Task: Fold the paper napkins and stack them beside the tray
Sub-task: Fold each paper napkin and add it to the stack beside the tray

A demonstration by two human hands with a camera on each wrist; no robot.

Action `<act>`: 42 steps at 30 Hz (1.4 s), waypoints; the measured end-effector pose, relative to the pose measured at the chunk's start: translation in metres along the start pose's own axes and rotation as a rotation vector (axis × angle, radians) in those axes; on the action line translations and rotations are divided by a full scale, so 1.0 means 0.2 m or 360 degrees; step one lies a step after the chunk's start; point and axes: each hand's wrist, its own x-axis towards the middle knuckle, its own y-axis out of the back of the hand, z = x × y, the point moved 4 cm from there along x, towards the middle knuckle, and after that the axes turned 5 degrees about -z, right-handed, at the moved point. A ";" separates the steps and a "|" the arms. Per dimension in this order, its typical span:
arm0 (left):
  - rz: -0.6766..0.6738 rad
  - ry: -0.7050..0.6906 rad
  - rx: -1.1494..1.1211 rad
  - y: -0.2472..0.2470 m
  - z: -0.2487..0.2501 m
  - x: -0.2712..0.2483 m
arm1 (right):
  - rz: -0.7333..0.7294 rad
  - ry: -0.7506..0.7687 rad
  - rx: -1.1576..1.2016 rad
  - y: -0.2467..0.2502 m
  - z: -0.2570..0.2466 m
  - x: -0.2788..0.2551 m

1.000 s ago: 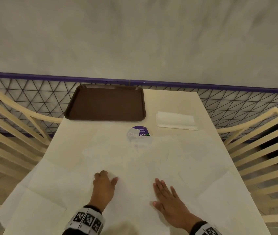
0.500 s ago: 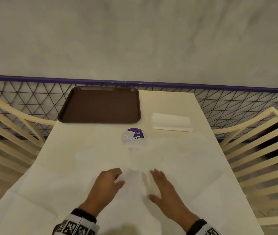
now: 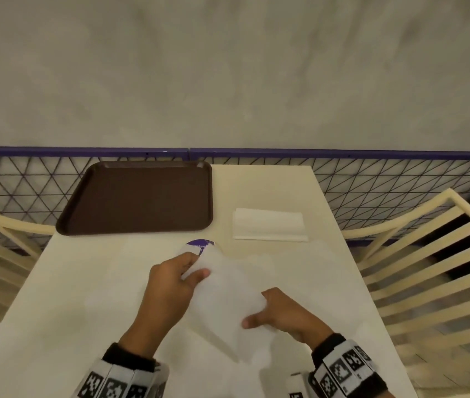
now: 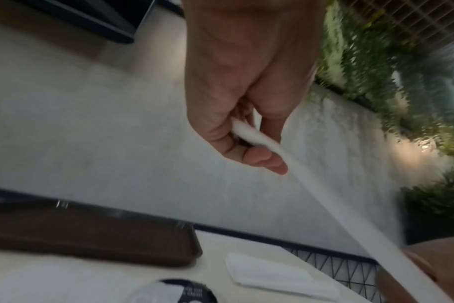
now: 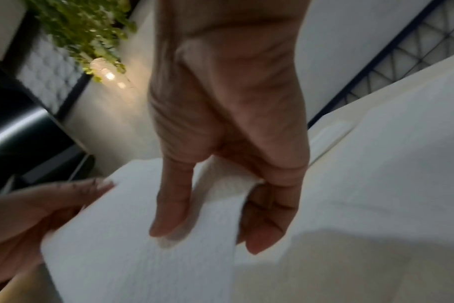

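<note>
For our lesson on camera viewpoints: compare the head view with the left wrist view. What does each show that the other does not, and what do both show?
Only the head view shows both hands whole, the left hand and the right hand, lifting one napkin between them, plus the chairs at either side of the table.

Only the left wrist view shows the left hand's fingers curled round the napkin's edge from underneath, and green plants beyond.

Both show the brown tray, the folded napkins beside it, and the purple sticker.

Folded napkins (image 3: 269, 225) lie right of the tray (image 3: 139, 198).
</note>
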 end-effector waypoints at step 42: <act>0.0040 0.0053 0.0508 -0.21 -0.31 0.50 | 0.1260 -0.0148 -0.0757 0.99 0.10 0.28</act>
